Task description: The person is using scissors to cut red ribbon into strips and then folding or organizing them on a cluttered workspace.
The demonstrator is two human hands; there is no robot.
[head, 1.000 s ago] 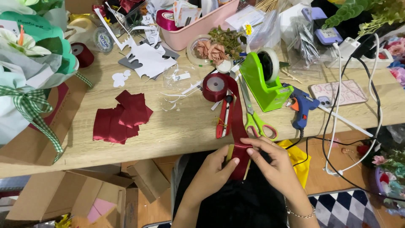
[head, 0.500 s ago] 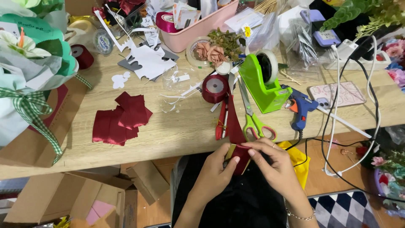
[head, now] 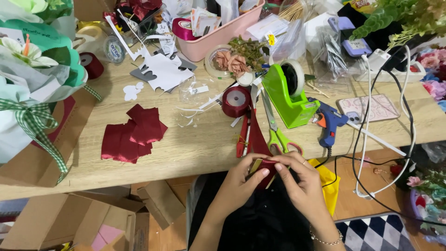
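At the lower centre of the frame, a person's left hand (head: 241,179) and right hand (head: 297,179) meet just below the edge of a wooden work table (head: 195,144), fingertips of both pinched closed on a small folded piece of dark red ribbon (head: 265,168). A strip of the same ribbon runs up from the hands across the table edge to a dark red ribbon spool (head: 236,101) near the middle of the frame. Just right of that strip lie green-handled scissors (head: 277,135), with a green tape dispenser (head: 289,95) and a blue glue gun (head: 329,122) further right. A pile of cut dark red ribbon squares (head: 132,135) sits left of centre, well apart from the hands. A pink plastic basket (head: 223,32) stands at the top.
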